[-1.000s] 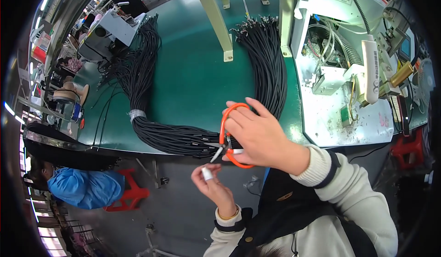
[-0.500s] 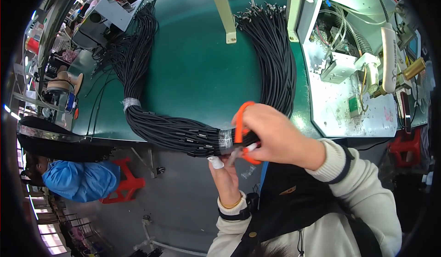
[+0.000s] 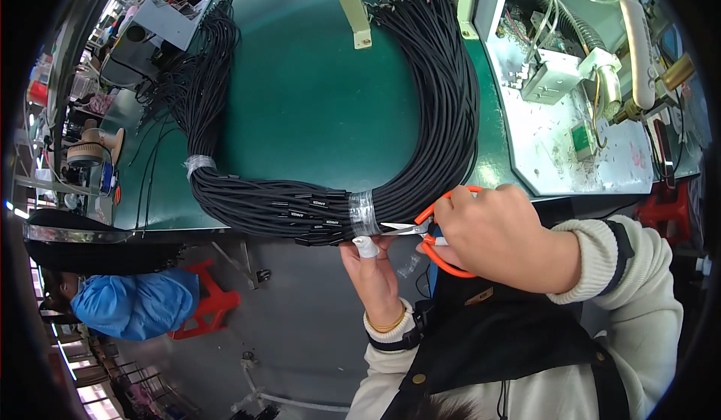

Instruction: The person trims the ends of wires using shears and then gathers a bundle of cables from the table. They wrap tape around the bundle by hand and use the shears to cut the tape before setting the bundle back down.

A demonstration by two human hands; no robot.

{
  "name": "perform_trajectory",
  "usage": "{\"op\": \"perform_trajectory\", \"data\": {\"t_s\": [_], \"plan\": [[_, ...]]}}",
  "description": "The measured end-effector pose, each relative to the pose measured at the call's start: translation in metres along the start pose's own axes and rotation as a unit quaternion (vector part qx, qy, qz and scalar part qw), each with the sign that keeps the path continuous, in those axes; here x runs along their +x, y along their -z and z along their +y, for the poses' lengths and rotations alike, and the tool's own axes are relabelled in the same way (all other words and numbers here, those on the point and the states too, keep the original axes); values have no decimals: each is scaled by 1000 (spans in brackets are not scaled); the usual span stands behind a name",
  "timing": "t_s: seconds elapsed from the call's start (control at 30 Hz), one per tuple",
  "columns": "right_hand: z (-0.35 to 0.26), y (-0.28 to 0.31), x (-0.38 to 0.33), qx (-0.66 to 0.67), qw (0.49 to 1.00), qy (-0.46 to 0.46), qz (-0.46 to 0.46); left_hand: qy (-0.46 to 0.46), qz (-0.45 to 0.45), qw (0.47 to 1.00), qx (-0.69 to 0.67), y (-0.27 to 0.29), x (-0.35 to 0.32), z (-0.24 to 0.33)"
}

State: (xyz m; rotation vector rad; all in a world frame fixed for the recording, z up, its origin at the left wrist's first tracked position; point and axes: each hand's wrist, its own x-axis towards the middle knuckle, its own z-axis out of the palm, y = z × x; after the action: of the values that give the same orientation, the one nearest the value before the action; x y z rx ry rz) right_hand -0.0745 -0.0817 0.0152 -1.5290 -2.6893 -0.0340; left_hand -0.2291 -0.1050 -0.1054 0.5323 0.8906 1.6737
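A thick bundle of black cables point(image 3: 439, 112) curves in a U across the green table, bound with clear tape point(image 3: 363, 211) near its front bend. My left hand point(image 3: 375, 279) grips the bundle's near edge from below; a white cover is on its thumb and the other fingers are partly hidden under the cables. In my right hand point(image 3: 492, 228) are orange-handled scissors point(image 3: 409, 229), fingers closed around the handles. Their blades point left, apart from each other, with the tips at the cables just right of the tape. Small black labelled sleeves point(image 3: 315, 221) lie left of the tape.
A second clear tape band point(image 3: 199, 164) wraps the bundle at left. A metal-plated machine point(image 3: 571, 134) stands at right, and a beige post point(image 3: 351, 7) rises at the back. A person in blue point(image 3: 135, 300) sits by a red stool point(image 3: 203, 300) beyond the left edge.
My right hand and the scissors have moved right off the tape, and the scissors have turned so their blades point left. My left hand stays under the bundle. The view has shifted slightly.
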Motion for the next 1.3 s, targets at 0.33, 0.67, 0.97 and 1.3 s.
{"op": "perform_trajectory", "data": {"t_s": [0.33,0.67,0.97,1.3], "plan": [[2,0,10,46,998,44,10,-6,3,999,42,-6,2,0],[2,-10,16,77,995,58,-9,13,-14,1000,12,5,1,-4],[2,-6,13,74,996,56,1,14,4,1000,17,0,1,1],[-1,-6,16,69,996,48,-25,14,-10,1000,22,-1,1,3]]}}
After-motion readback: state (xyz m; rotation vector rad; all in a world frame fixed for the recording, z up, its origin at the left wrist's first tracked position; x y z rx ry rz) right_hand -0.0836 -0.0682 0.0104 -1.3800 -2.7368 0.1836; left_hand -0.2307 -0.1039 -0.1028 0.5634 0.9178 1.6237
